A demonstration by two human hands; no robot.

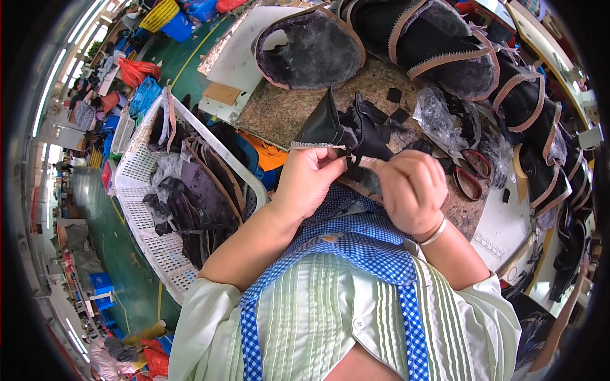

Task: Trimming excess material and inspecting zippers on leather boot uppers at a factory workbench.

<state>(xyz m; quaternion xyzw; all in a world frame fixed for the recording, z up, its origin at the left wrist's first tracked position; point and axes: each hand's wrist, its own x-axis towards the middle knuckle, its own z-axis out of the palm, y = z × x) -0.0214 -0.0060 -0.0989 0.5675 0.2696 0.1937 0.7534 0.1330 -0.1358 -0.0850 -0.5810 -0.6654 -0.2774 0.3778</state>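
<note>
Underfoot and off to the left, a green factory floor marked with yellow lines stretches away past the work station, leaving a broad open lane beside it. The speckled brown tabletop spreads before the worker, its surface showing widest to the left of the work and narrowing on the right, where goods crowd in. Black boot uppers, fur-lined and edged with tan zigzag trim, line the far and right sides, walling off reach in both directions; one gray-furred opening faces the worker from just beyond the piece in work. A white perforated basket, piled with dark fur-lined pieces, stands at the left, its near rim close by the left forearm.

At center, a black leather piece stands raised at the tabletop's near edge, in front of the blue checked apron. Both hands meet at it: the left hand pinches its lower edge between thumb and fingers, while the right hand is curled just beside it, its grip hidden from view. A crumpled clear plastic bag lies beyond the right hand, and red-handled scissors rest near its knuckles. Small black scraps dot the surface between the piece and the uppers.
</note>
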